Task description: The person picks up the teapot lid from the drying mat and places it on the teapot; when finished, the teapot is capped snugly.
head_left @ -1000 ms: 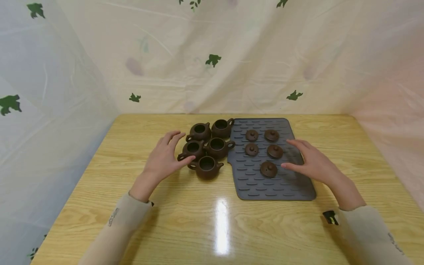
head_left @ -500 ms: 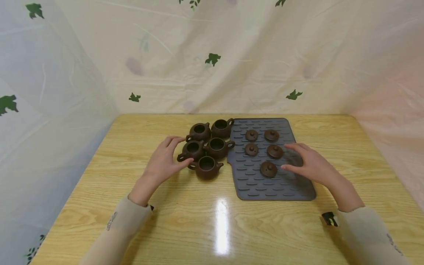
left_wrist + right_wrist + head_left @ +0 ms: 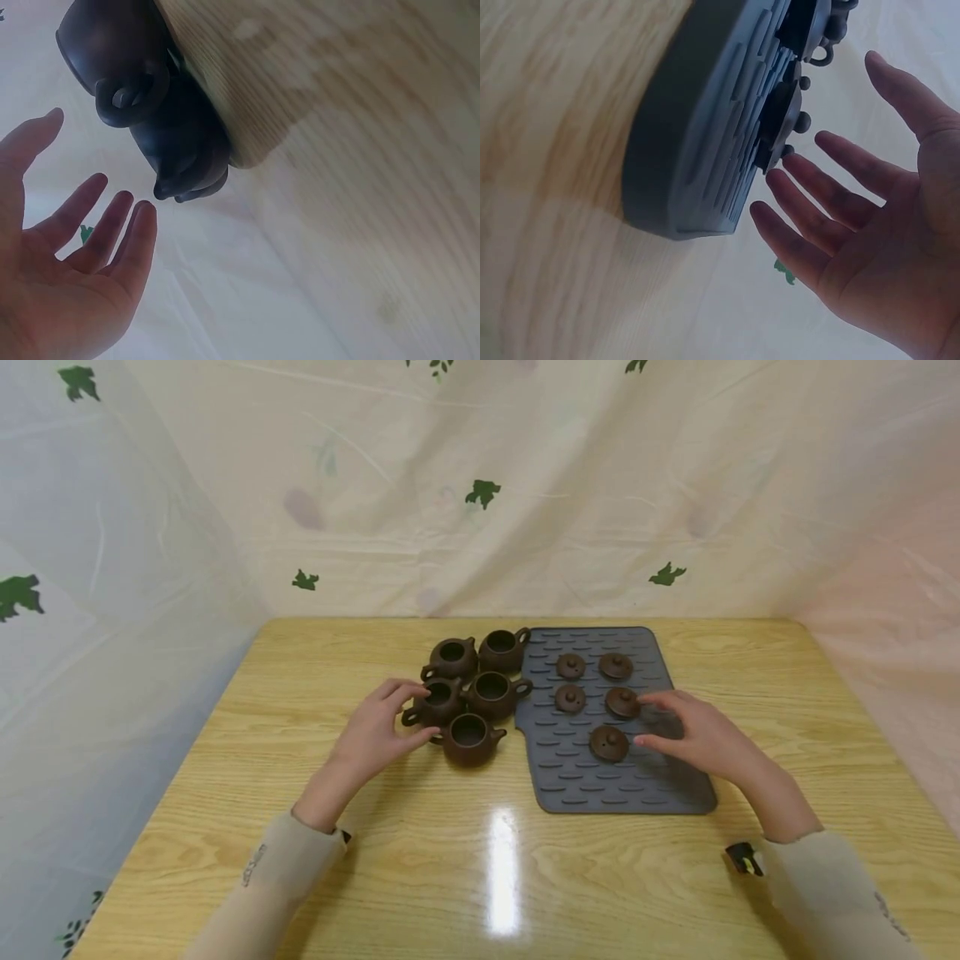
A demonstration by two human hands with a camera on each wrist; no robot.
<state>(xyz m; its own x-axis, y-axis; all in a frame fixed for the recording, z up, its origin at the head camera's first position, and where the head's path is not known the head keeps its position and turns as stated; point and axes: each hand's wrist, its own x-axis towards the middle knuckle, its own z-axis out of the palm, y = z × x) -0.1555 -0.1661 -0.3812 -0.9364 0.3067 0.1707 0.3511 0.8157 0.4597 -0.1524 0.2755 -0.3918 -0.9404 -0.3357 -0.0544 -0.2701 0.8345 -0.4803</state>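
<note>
Several small brown lidless teapots stand in a tight cluster left of the mat. My left hand (image 3: 372, 735) hovers at their left side, fingers spread and relaxed, nearest the front teapot (image 3: 469, 742) and the middle-left teapot (image 3: 441, 700). In the left wrist view its fingertips are apart from the dark teapots (image 3: 120, 45). On a grey ridged mat (image 3: 585, 789) lie several round brown lids with knobs. My right hand (image 3: 701, 735) hangs over the mat's right part, thumb close to the front lid (image 3: 608, 743), index finger near the right lid (image 3: 622, 702). Nothing is held in either hand.
Behind the front teapots are a back-left teapot (image 3: 452, 658), a back-right teapot (image 3: 501, 651) and a middle-right teapot (image 3: 492, 694). Other lids include a back lid (image 3: 615, 667). A wooden table (image 3: 420, 877) carries everything, with a pale cloth (image 3: 390, 552) hanging behind.
My left hand has come slightly down and right, its fingers now overlapping the left teapots in the head view. The right hand has shifted a little left toward the lids. Teapots and lids stayed put.
</note>
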